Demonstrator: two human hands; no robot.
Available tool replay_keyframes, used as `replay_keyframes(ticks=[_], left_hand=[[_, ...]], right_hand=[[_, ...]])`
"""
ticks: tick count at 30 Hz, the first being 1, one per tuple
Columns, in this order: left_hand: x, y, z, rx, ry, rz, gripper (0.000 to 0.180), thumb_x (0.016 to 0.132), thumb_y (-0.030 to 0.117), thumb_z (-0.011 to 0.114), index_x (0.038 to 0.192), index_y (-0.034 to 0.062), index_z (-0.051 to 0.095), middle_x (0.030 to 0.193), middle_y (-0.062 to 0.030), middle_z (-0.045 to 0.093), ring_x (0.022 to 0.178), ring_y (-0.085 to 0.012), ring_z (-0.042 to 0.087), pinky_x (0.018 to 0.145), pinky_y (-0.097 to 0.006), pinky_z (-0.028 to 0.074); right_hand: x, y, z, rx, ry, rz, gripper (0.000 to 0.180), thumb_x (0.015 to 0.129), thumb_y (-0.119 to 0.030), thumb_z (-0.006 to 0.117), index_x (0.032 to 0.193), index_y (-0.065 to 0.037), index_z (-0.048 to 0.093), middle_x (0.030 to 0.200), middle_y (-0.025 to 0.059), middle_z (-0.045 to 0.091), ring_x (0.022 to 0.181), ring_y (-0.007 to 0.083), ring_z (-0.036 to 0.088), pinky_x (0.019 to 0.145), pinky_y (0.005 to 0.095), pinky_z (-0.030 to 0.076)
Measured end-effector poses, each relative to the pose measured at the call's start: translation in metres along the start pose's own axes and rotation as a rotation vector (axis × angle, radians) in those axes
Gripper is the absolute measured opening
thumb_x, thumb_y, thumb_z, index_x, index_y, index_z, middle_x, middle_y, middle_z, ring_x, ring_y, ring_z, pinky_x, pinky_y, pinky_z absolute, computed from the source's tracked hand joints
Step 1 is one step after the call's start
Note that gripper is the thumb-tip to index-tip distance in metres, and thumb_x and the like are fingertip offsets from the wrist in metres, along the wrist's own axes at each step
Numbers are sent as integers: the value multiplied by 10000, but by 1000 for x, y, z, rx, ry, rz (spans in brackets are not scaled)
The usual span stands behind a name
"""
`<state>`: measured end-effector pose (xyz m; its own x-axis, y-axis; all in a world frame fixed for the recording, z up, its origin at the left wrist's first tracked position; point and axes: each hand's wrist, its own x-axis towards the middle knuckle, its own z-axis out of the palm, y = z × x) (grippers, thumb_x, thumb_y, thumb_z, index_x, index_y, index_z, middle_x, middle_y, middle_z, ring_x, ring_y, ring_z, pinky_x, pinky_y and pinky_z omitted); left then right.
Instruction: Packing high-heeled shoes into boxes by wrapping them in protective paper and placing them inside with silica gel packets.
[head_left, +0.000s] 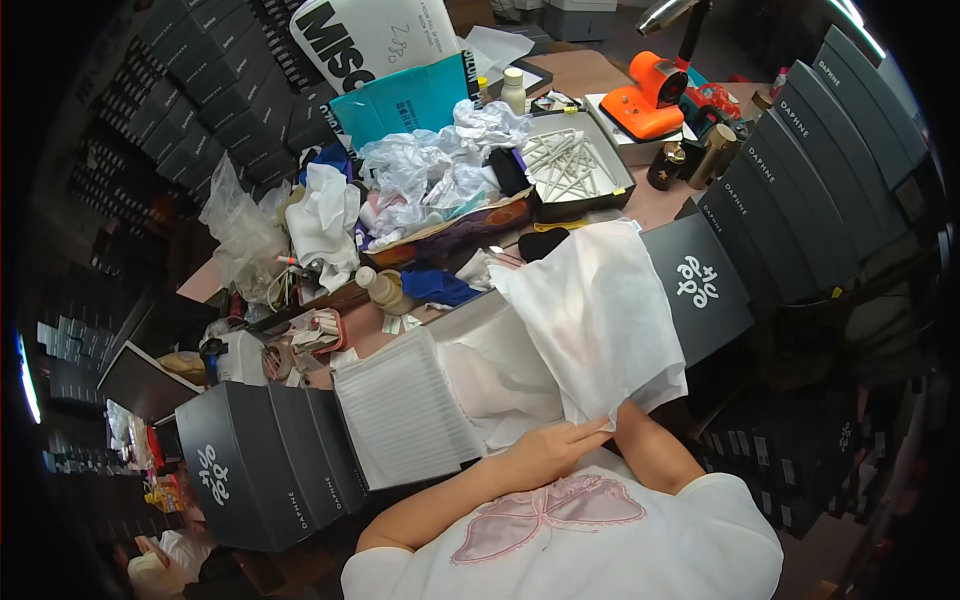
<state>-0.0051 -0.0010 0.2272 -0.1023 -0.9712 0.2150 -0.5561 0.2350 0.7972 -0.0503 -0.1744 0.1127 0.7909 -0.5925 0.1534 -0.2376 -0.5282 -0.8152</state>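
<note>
Closest to me is the worker's white T-shirt (690,540) with a pink butterfly on its chest, and just beyond it the left hand (555,447) reaches across, its fingers straight and together, their tips at the lower edge of a white dust bag (600,310); whether they pinch that hem or merely rest against it, I cannot tell. The right forearm (655,447) runs up under the same hem, so the right hand is hidden and its grip is anyone's guess. The dust bag lies in front of the worker, draped partly over white tissue paper (495,385), and a faint pink shade shows through it. I'd judge the fabric light, limp and a little slick, hard to tear but quick to crease and fold over on itself; any weight would come from whatever may be inside. The hem looks the best place to take hold, a pinch at each corner to keep the mouth spread, with a palm beneath if it is loaded. The tissue seems flimsier and should be handled flat. Left of it lies a ribbed, whitish sheet (405,410), beside dark grey shoeboxes (245,470); another dark grey box (697,290) stands right of the bag. Farther off are a cream bottle (385,290), a blue cloth (437,287), a heap of crumpled white wrapping (430,165), a tray of white sticks (562,165) and an orange tape dispenser (650,95).
</note>
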Motion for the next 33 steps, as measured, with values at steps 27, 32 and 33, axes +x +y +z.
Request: replay_keyframes(ticks=[27, 32, 33], left_hand=[[-154, -59, 53, 457, 673, -619, 350, 855, 237, 643, 1180, 108, 638, 1362, -257, 422, 1240, -425, 403, 1043, -480, 317], [-90, -92, 27, 353, 225, -332, 312, 848, 218, 578, 1095, 34, 630, 1371, -205, 437, 1242, -408, 404, 1060, -569, 239], [-80, -113, 33, 193, 309, -346, 237, 857, 192, 536, 978, 16, 639, 1277, -176, 529, 1195, -380, 452, 1041, -522, 273]], right_hand=[[-42, 32, 93, -298, -732, -286, 647, 733, -235, 703, 1280, 5, 456, 1118, 185, 594, 1063, 345, 538, 889, 436, 446], [-58, 82, 123, -188, -677, -118, 580, 743, -209, 686, 1253, -13, 489, 1141, 184, 582, 1082, 345, 529, 919, 431, 432], [-60, 92, 120, -75, -634, -65, 570, 746, -202, 685, 1251, -20, 495, 1153, 185, 575, 1089, 345, 525, 929, 427, 428]])
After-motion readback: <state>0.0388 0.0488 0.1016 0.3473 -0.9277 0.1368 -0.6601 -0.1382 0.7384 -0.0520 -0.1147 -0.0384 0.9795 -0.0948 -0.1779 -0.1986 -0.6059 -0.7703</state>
